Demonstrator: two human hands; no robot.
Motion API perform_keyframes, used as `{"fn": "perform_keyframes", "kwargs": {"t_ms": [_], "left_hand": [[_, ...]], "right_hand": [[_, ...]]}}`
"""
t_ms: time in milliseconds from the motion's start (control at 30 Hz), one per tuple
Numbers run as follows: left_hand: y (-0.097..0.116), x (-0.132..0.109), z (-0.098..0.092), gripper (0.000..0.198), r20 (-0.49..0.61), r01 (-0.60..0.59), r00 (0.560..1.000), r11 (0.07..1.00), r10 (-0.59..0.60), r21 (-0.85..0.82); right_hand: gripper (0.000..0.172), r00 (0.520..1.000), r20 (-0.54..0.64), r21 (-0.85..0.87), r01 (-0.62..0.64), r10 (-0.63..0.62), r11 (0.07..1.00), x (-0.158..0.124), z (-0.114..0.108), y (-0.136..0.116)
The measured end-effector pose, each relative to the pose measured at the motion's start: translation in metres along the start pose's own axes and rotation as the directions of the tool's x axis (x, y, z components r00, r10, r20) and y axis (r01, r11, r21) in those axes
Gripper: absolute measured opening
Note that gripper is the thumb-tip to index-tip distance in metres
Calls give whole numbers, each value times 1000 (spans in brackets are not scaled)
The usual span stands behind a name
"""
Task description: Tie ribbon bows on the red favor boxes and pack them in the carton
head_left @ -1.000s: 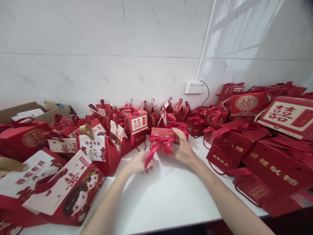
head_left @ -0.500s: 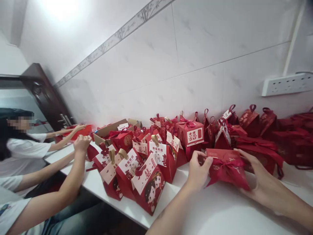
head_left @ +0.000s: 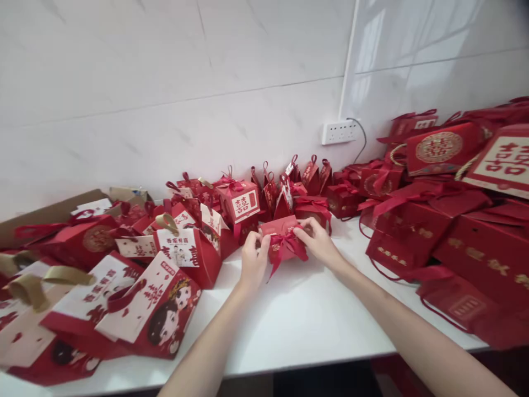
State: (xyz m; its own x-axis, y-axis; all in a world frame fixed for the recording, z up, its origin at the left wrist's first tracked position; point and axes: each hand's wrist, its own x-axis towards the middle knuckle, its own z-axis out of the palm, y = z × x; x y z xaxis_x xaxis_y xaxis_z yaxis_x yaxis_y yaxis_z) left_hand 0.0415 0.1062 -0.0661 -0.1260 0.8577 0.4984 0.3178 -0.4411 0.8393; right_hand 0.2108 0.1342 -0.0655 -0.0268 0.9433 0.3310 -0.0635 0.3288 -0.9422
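Between my two hands is a small red gift box (head_left: 278, 227) with a dark pink ribbon bow (head_left: 285, 243) tied on its front. My left hand (head_left: 253, 259) pinches the box's left side between thumb and fingers. With thumb and fingertips, my right hand (head_left: 317, 240) grips the upper right of the box by the bow. Just behind it stands a red box with a white double-happiness label (head_left: 245, 205). To the left of my forearm is a red box with two cartoon figures (head_left: 169, 314).
Finished-looking red boxes crowd the left and back of the white table (head_left: 314, 314). A high pile of red gift bags (head_left: 421, 220) fills the right. An open cardboard carton (head_left: 53, 207) sits at back left. A power strip (head_left: 341, 132) is on the tiled wall.
My view has swung right, so the co-workers and door are out of sight and the bag pile shows. My right hand has shifted from the box's side to near the bow.
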Motion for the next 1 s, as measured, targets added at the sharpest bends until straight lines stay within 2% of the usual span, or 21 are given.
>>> {"fn": "perform_keyframes", "kwargs": {"t_ms": [300,533,733,1000], "left_hand": [[-1,2,-2,29,-27,-56,998,992,60,116],[-2,3,-2,24,-74,-130,986,967,150,221],[-2,4,-1,21,-111,-187,969,949,220,253],[-1,4,-5,24,-101,-178,973,954,207,241]], "right_hand": [[40,999,43,-28,-26,28,999,0,-5,-8],[42,990,128,64,-63,54,996,0,-6,-11],[35,992,121,-41,24,-19,999,1,-8,-8],[26,993,79,-184,101,-87,978,-1,-6,-12]]}}
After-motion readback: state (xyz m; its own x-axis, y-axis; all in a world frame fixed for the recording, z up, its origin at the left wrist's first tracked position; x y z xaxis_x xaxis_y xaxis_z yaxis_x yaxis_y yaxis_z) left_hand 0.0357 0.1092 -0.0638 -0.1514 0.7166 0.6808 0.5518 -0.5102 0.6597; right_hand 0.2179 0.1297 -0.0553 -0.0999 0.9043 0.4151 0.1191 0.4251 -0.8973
